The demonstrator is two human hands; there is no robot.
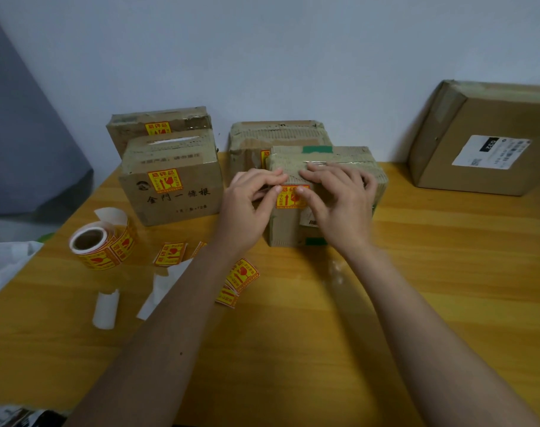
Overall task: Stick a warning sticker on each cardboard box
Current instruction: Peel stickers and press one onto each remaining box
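Setting: yellow wooden table [416, 303] pushed against a pale wall, cardboard boxes lined up along the far edge.
Left hand: left hand [250, 201] curled, thumb and forefinger tips pinching the left edge of the warning sticker [290, 197] against the front face of the near box [324, 167].
Right hand: right hand [339, 198] spread over the box top and front, thumb pressing the sticker's right side; fingers fairly straight, gripping nothing.
Sticker: yellow and red, at the upper front of the near box, at 12 o'clock from the wearer; looks partly down, edges still under the fingertips.
Doing it well: I judge the step to be smoothing. Press from the middle toward the edges so no bubble stays, and rub the corners hard, since the corrugated face is rough and may not hold glue well. Steady the box with the right palm so it does not slide.
Labelled boxes: printed box [173, 192] at 10 o'clock and the rear left box [160, 124] behind it both carry stickers; the rear middle box [278, 134] shows a sliver of one.
Unlabelled: large box [484, 140] at 2 o'clock shows only a white shipping label, so it is likely next.
Supplies: sticker roll [102, 245] at 9 o'clock, loose stickers [237, 282] and backing strips [105, 309] near the left forearm.
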